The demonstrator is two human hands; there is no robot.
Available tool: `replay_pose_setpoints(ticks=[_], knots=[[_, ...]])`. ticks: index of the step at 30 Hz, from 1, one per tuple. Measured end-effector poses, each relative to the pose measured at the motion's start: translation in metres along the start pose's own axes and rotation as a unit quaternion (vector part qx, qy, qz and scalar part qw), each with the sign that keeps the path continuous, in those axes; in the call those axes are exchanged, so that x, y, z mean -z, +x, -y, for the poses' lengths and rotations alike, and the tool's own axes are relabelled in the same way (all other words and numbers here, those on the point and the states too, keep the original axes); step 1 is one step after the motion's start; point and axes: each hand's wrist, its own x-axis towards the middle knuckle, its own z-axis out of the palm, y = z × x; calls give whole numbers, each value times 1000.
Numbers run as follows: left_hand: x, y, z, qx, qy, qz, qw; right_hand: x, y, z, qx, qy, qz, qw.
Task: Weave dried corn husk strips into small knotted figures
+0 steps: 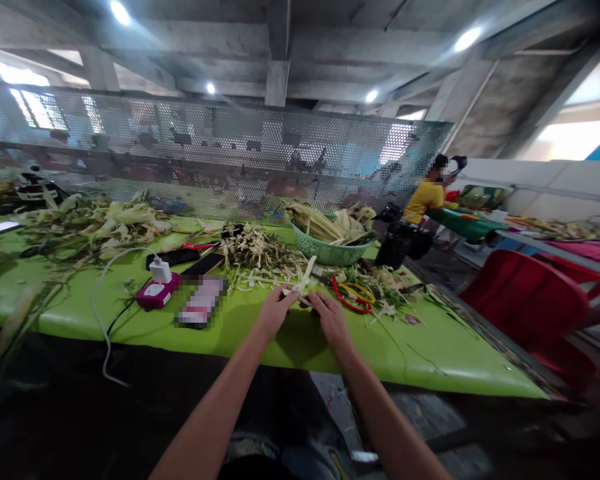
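A pale strip of corn husk stands up between my hands, just above the front of the green-covered table. My left hand pinches its lower end. My right hand is closed with fingertips on the same piece, a short way to the right. The exact finger contact is small and partly hidden. Behind the hands lies a heap of knotted, pale husk pieces. A green plastic basket with long dried husks stands beyond them. Red and yellow loops lie right of my right hand.
On the left are a phone, a purple power socket with a white charger, and red-handled scissors. Loose husks pile farther left. A perforated metal screen backs the table. A person in yellow and a red chair are right.
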Motion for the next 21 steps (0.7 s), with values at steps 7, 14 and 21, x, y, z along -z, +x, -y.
replay_pose_setpoints(ticks=[7,14,21], knots=[[-1,-2,-1,8,23,-10,1000,1,0,1,10,46,7,999],[-3,0,5,-33,52,9,998,-1,-5,6,115,-10,-35,993],[-4,1,7,-65,77,33,994,-4,-10,14,202,-104,-26,973]])
